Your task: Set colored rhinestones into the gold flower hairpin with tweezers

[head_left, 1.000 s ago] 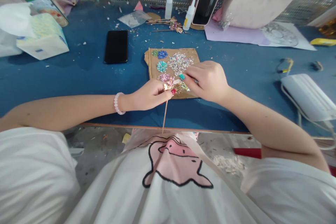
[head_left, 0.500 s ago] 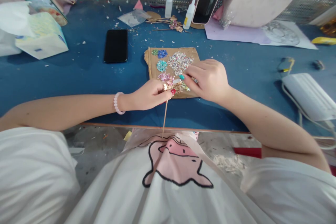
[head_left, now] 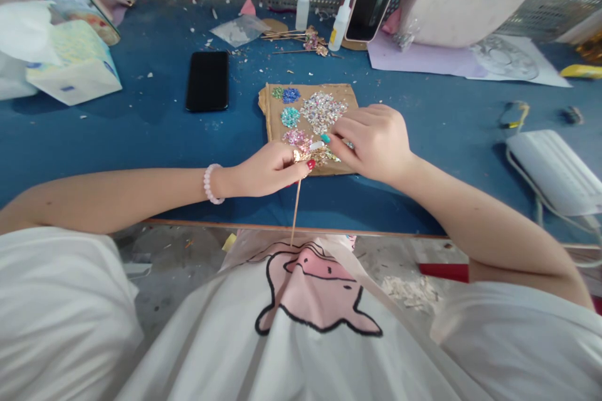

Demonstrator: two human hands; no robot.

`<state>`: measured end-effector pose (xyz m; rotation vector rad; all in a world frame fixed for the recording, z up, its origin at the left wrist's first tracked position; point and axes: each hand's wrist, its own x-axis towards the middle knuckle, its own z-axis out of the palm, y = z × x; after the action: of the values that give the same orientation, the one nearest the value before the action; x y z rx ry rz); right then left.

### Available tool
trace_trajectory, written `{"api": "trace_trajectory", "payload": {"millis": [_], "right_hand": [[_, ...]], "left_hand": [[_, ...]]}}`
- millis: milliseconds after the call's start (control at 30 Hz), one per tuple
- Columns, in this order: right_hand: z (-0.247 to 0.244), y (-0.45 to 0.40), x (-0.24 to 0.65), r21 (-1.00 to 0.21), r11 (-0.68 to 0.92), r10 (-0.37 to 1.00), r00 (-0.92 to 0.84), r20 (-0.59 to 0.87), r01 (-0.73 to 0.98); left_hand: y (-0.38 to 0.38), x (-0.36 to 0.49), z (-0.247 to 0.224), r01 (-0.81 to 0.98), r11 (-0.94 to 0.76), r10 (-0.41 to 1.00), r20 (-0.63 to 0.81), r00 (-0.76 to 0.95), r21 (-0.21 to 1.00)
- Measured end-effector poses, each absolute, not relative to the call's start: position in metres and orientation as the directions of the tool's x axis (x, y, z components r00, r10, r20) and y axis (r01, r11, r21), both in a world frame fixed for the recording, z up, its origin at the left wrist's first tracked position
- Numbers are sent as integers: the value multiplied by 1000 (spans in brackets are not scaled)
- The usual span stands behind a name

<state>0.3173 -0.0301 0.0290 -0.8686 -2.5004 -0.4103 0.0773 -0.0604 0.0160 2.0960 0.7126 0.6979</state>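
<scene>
1. The left hand (head_left: 263, 169) grips the stick (head_left: 296, 210) near its upper end, thumb and fingers closed on it
2. The stick slants down past the table's (head_left: 150, 138) near edge, its gold ornament (head_left: 300, 155) at the left fingertips, over the lower part of the card (head_left: 276, 128)
3. The right hand (head_left: 374, 141) has thumb and fingers drawn together over the card's right side, near a small white piece (head_left: 316, 145); whether it grips that cannot be told
4. Blue (head_left: 291, 95), turquoise (head_left: 290, 116) and silvery bits (head_left: 322, 110) lie in piles on the card
5. A black phone (head_left: 207, 81) lies left of the card, two bottles (head_left: 303, 7) stand beyond
</scene>
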Motion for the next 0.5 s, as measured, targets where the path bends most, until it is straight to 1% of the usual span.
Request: {"api": "trace_trajectory", "payload": {"millis": [233, 500], "right_hand": [[29, -30, 318, 153, 763, 480, -709, 517, 628], [29, -30, 318, 107, 771, 500, -700, 510, 628]], "left_hand": [[-60, 78, 16, 252, -536, 680, 235, 695, 806], [-61, 77, 16, 251, -529, 679, 227, 698, 811]]}}
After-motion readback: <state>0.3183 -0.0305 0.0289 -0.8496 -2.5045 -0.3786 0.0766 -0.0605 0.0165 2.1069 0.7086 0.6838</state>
